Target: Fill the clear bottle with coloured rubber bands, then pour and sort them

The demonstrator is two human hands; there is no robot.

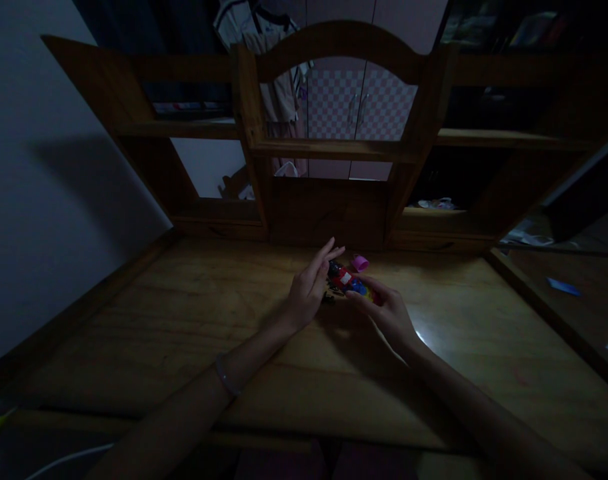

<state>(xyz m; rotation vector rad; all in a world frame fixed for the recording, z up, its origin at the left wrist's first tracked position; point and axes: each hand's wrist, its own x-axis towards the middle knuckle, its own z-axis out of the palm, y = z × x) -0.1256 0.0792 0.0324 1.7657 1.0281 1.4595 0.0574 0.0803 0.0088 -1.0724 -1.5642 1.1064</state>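
My right hand (384, 308) is closed around a clear-looking container (345, 279) that lies tilted above the table. Bands of black, red, blue and yellow small pieces fill it, with a pale label on the red part. My left hand (309, 287) has its fingers stretched out and held beside the container's black end; whether the palm touches it I cannot tell. Under the container, several small dark pieces (328, 298) lie on the wood, too small to name. Just behind stands a pink cup-shaped cap (360, 263).
The wooden desk (224, 287) has a shelf unit (329, 150) along its back edge. A wall (74, 200) borders the left side. To the right, beyond a raised wooden edge, lies a blue card-like item (563, 287). A white cable (69, 459) runs at the lower left.
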